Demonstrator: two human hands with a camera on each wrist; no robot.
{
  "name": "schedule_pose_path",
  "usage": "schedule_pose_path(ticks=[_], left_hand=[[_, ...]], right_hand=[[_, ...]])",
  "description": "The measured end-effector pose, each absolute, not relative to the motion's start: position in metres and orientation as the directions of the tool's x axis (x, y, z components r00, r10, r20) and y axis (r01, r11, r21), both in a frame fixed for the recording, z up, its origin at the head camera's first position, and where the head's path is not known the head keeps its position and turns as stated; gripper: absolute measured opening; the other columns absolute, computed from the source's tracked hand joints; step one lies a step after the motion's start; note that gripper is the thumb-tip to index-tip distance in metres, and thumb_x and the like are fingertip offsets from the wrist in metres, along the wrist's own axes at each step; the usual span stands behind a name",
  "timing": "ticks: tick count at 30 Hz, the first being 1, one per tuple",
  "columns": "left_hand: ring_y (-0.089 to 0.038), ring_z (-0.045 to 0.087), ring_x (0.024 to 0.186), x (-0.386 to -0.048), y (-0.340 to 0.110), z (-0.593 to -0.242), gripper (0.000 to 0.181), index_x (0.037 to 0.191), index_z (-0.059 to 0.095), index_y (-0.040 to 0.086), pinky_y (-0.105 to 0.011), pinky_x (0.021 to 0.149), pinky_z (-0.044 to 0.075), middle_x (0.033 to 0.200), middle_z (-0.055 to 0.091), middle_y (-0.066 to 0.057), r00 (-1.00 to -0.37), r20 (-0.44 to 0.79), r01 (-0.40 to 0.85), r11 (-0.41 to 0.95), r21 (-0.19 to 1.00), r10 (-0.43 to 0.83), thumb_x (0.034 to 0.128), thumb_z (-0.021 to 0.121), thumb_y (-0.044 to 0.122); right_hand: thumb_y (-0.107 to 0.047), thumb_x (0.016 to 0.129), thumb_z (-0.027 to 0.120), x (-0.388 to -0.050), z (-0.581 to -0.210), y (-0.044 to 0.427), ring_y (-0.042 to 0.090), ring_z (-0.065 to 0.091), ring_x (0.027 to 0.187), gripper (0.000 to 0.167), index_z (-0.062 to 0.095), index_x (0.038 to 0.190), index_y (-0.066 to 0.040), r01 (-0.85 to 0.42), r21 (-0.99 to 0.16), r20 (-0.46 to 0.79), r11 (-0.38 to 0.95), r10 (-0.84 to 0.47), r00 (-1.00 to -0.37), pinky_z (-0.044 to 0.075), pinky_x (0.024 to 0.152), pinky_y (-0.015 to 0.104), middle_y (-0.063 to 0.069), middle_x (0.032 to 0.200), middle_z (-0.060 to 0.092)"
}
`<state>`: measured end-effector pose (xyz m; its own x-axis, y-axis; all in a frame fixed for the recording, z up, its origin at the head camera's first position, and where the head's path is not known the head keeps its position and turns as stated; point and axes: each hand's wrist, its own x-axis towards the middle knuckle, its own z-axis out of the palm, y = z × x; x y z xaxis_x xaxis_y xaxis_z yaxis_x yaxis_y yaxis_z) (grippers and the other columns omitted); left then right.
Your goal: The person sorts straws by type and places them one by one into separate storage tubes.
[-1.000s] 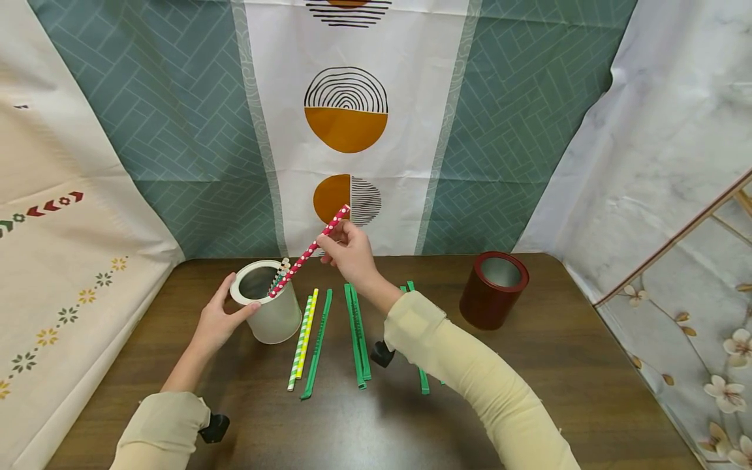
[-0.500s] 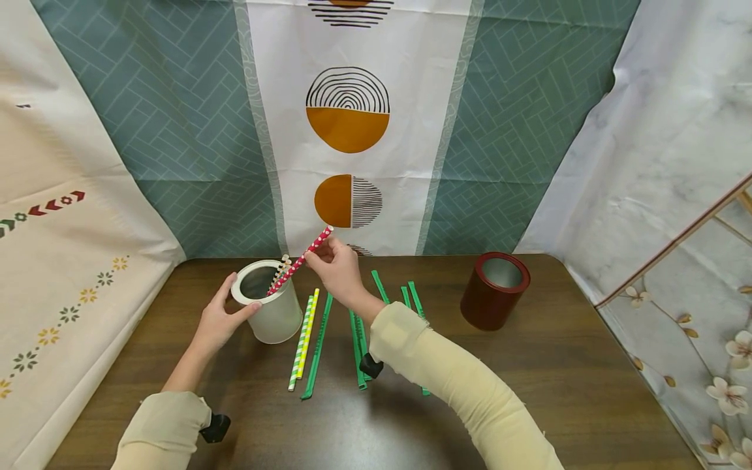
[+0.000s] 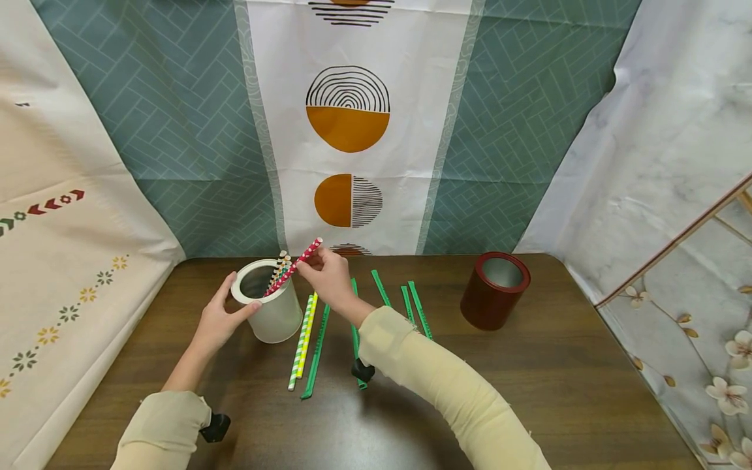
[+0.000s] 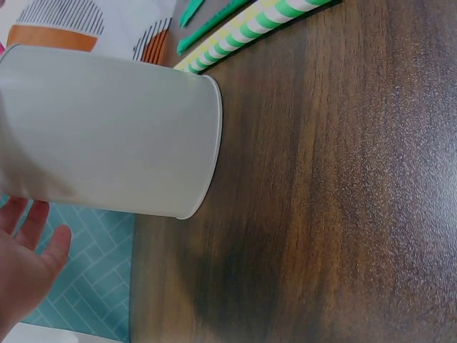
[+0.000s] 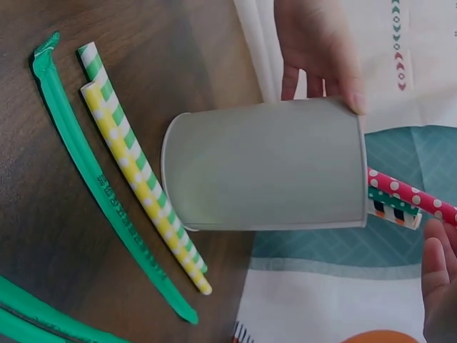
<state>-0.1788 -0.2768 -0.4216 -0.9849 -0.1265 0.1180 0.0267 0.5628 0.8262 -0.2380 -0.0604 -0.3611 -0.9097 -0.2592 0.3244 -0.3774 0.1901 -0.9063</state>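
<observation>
A red straw with white dots leans in the mouth of a pale grey cylindrical can, between the hands. The right hand, right of the can, pinches the straw's upper part; the left hand, on the can's left, grips its rim. Other patterned straws stand inside. Right of the can lie a green-and-white striped straw, a yellow straw and green wrapped straws; farther right stands a dark red can.

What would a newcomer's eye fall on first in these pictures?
Probably the red polka-dot straw, which the right hand pinches as it slants into the pale can held by the left hand. Next may come the dark red can at the table's right, and the patterned cloth hanging behind with its orange-and-black circles.
</observation>
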Motion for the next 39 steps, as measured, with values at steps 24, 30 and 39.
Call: schedule_pose_path(ticks=[24,30,39], left_hand=[[-0.037,0.024,0.128,-0.181,-0.279,-0.425,0.085,0.143,0.01,0.013,-0.056,0.095,0.027,0.145,0.019,-0.018,-0.986,0.112,0.022,0.56,0.828,-0.127,0.0795,0.064,0.027],[-0.038,0.021,0.13,-0.181,-0.279,-0.426,0.086,0.143,0.01,0.017,-0.058,0.097,0.023,0.146,0.018,-0.017,-0.984,0.132,0.043,0.557,0.829,-0.12,0.0791,0.063,0.036],[-0.036,0.03,0.123,-0.181,-0.278,-0.427,0.085,0.143,0.01,0.013,-0.054,0.094,0.028,0.142,0.025,-0.021,-0.982,0.146,0.055,0.554,0.831,-0.122,0.0797,0.063,0.033]], right_hand=[[-0.017,0.085,0.058,-0.236,-0.396,-0.066,0.026,0.066,0.074,0.018,0.064,0.09,-0.002,-0.186,-0.974,0.138,0.133,-0.308,-0.941,0.052,0.064,0.023,0.018,0.083,0.066],[-0.016,0.085,0.058,-0.237,-0.408,-0.061,0.031,0.064,0.078,0.016,0.063,0.091,-0.002,-0.16,-0.978,0.109,0.135,-0.32,-0.941,0.05,0.061,0.02,0.016,0.082,0.065],[-0.023,0.086,0.057,-0.235,-0.424,-0.056,0.015,0.06,0.079,0.021,0.063,0.096,-0.006,-0.225,-0.927,0.1,0.3,-0.379,-0.92,0.046,0.064,0.019,0.007,0.088,0.065]])
